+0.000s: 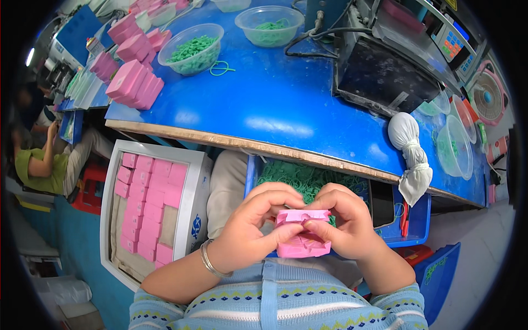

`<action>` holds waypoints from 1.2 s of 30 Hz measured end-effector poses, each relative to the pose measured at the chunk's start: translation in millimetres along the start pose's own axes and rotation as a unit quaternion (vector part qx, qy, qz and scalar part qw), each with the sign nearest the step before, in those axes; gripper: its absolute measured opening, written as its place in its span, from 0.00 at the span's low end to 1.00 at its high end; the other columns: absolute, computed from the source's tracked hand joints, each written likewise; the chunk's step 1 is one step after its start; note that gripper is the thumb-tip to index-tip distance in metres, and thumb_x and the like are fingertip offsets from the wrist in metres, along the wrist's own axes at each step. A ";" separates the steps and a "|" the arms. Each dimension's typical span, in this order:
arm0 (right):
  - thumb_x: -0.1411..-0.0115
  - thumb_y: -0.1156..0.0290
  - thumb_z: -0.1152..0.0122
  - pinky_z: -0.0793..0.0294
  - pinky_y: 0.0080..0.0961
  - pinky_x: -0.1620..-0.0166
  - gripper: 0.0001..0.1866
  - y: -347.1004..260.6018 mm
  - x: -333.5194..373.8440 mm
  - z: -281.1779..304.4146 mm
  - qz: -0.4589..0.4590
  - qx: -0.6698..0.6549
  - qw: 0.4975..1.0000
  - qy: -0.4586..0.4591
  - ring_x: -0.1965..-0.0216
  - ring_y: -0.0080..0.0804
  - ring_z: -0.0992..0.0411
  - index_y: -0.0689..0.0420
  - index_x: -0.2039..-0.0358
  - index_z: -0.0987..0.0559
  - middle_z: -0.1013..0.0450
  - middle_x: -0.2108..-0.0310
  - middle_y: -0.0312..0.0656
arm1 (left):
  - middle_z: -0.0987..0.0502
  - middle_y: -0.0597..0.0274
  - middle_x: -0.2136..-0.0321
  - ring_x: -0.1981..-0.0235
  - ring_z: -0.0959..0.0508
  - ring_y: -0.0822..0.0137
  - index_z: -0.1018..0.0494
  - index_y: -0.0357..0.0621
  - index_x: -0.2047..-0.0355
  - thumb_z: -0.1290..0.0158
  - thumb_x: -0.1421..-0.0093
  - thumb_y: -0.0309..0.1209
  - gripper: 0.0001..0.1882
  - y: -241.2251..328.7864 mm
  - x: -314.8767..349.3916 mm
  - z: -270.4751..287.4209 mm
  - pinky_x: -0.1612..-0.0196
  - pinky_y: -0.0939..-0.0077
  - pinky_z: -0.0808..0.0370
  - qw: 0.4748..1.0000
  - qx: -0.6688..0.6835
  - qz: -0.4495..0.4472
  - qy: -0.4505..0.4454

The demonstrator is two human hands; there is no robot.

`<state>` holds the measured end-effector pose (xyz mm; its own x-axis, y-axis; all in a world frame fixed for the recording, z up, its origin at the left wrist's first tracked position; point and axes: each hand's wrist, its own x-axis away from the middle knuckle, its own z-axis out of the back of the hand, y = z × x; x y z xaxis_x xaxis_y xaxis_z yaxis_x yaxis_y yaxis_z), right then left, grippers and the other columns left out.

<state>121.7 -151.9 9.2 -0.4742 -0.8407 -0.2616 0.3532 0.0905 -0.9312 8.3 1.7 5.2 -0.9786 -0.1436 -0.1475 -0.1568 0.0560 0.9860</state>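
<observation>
Left hand [242, 236] and right hand [347, 223] grasp a pink rectangular block [302, 251] with their fingers [272, 197]; green curly strands [283, 174] lie beyond.

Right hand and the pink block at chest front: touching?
Touching. The head view shows the right hand with its thumb laid on the pink block, no gap visible.
</observation>
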 end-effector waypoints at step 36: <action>0.58 0.74 0.34 0.33 0.24 0.67 0.15 2.9 7.9 2.3 0.072 -0.102 0.992 0.019 0.71 0.29 0.33 0.60 0.67 0.26 0.31 0.72 0.41 | 0.30 0.58 0.67 0.65 0.29 0.68 0.26 0.34 0.66 0.34 0.65 0.23 0.22 6.8 -4.8 15.1 0.61 0.76 0.31 0.992 0.112 0.012 -0.060</action>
<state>120.8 -159.5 4.9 -0.4620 -0.7908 -0.4015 0.2505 0.3179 -0.9144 10.0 17.6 11.5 -0.9892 -0.0214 -0.1450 -0.1452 0.2782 0.9495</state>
